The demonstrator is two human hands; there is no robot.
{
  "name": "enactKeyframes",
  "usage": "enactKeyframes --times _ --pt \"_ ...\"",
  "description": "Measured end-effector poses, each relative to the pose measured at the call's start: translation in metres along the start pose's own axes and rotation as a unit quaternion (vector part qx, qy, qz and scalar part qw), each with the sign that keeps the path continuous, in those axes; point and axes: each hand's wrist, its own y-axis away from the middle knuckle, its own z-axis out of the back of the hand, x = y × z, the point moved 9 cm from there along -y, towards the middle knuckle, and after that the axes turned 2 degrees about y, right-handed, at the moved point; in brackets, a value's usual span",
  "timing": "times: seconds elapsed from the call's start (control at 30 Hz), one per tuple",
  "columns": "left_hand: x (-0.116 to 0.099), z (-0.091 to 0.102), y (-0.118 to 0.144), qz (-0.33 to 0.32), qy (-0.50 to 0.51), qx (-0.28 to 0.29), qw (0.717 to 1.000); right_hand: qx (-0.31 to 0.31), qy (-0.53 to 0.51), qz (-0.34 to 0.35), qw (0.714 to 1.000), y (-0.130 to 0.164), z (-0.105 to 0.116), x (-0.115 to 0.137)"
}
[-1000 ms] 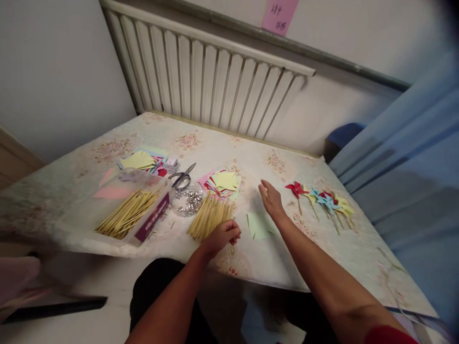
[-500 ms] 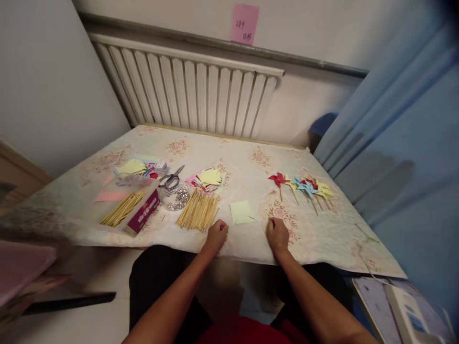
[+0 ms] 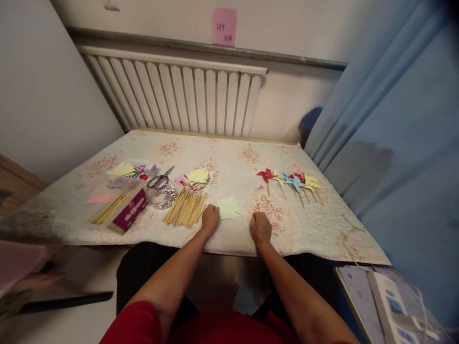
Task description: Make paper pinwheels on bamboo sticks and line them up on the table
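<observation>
My left hand (image 3: 210,218) rests as a fist on the table's near edge, between a loose heap of wooden sticks (image 3: 185,209) and a pale yellow-green paper square (image 3: 228,208). My right hand (image 3: 260,227) is also curled into a fist on the floral tablecloth (image 3: 229,162), just right of that square. Neither hand visibly holds anything. A row of finished paper pinwheels (image 3: 290,181) on sticks lies further right. A pile of cut coloured paper pieces (image 3: 196,177) sits behind the sticks.
Scissors (image 3: 159,180) and a clear tub of shiny pins (image 3: 164,198) lie left of the sticks. A box with more sticks (image 3: 120,210) and coloured paper sheets (image 3: 125,169) sit at the left. A radiator (image 3: 179,95) stands behind, a blue curtain (image 3: 394,134) right.
My right hand drew back from the far reach to the near edge and closed into a fist. My left hand stayed curled near the sticks. The view pulled back and levelled.
</observation>
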Motion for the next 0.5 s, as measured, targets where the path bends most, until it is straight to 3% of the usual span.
enactKeyframes --times 0.5 --pt "-0.002 -0.006 -0.021 0.043 -0.037 0.035 0.998 0.021 0.029 -0.002 0.999 -0.001 -0.002 0.002"
